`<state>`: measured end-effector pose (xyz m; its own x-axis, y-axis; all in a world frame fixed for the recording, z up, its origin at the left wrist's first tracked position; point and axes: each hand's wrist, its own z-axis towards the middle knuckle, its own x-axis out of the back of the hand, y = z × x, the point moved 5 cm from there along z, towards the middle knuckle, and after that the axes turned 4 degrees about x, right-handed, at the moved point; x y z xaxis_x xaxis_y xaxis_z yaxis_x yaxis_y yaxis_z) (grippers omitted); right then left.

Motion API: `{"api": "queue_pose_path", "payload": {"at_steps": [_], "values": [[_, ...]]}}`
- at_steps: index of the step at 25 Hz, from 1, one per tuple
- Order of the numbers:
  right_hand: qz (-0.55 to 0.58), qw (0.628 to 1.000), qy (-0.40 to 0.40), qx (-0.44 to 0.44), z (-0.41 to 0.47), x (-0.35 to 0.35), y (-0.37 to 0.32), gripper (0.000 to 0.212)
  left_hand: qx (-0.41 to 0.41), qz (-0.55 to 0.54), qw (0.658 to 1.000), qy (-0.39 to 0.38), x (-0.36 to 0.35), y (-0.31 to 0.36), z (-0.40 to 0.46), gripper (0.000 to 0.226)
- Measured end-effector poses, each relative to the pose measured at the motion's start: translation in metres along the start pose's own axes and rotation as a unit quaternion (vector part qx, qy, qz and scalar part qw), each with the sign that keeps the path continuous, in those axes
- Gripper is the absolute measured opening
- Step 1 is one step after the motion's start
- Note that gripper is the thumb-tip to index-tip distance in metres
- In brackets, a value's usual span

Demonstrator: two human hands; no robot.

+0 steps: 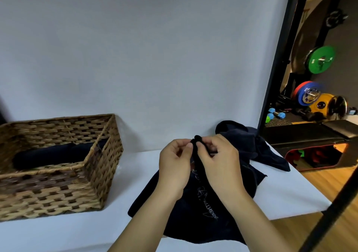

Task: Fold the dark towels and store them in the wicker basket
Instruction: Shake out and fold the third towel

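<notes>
A wicker basket (58,166) on the white counter (58,232) holds what looks like a rolled dark towel (52,155). Rightward, left hand (174,164) and right hand (219,164) fingers pinch a raised dark towel's (193,213) edge.

Rough woven wicker basket (58,166), soft matt dark terry towel (195,209), smooth matt white table (77,234).

Head view, angled forward and down, close over table (120,224)
</notes>
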<state>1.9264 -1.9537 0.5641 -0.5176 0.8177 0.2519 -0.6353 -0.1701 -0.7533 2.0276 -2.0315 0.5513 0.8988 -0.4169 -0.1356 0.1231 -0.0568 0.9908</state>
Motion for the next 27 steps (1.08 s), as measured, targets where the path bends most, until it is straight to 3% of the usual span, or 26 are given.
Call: {"api": "queue_pose_path", "payload": {"at_steps": [3,7,11,17,22,27], "values": [[-0.018,1.0,-0.003,0.012,-0.004,-0.005,-0.002,0.008,0.008,-0.024,1.0,0.011,0.01,0.0,-0.004,0.014],[0.039,0.989,0.093,-0.11,0.01,0.014,0.015,0.017,0.023,-0.062,0.997,0.04,0.027,0.003,-0.007,0.016],[-0.065,0.995,0.018,-0.075,-0.002,-0.005,-0.004,0.022,0.032,-0.07,0.996,0.039,0.03,0.004,-0.012,0.014],[-0.058,0.996,-0.068,-0.011,-0.017,-0.03,-0.015,0.015,0.013,-0.043,0.998,0.054,0.033,0.003,-0.014,0.012],[0.087,0.991,-0.049,-0.085,-0.021,-0.029,-0.01,0.01,0.014,-0.035,0.998,0.047,0.032,0.001,-0.018,0.012],[0.116,0.99,-0.017,-0.084,-0.021,-0.026,-0.011,0.009,-0.007,-0.043,0.998,0.043,0.03,0.003,-0.022,0.01]]}}
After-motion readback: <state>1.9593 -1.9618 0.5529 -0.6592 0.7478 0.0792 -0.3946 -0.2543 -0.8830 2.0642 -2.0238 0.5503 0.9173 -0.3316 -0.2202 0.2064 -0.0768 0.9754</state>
